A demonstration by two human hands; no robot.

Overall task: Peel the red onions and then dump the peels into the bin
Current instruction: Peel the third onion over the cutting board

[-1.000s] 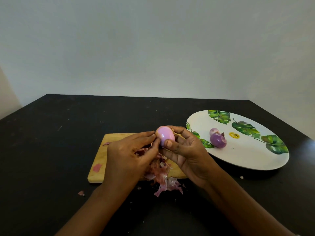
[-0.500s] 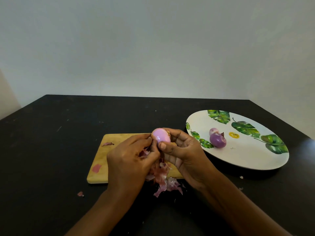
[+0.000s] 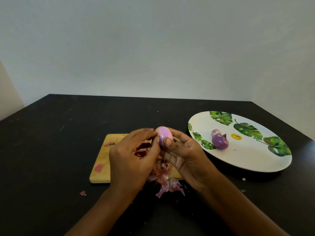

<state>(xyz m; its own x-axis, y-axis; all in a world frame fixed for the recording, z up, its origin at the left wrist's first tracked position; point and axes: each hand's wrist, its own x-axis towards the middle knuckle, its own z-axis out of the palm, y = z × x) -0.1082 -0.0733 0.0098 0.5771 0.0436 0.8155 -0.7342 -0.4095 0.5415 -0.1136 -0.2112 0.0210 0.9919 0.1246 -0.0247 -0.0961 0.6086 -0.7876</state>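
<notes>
Your right hand (image 3: 185, 156) cradles the small, glossy pink-purple round onion (image 3: 165, 135) above the pale wooden cutting board (image 3: 102, 159). Thumb and fingers are clamped round its lower half so it can't turn while you strip it. Your left hand (image 3: 133, 157) curls in at the onion's left side, fingertips pinching a dark red strip of skin (image 3: 144, 147). You work over the board, I judge, so scraps land on the heap of papery pink peels (image 3: 163, 178) at its near edge. The onion looks smooth, pale and nearly bare. Two peeled purple onions (image 3: 219, 142) wait on the white leaf-printed plate (image 3: 255, 161) to your right.
</notes>
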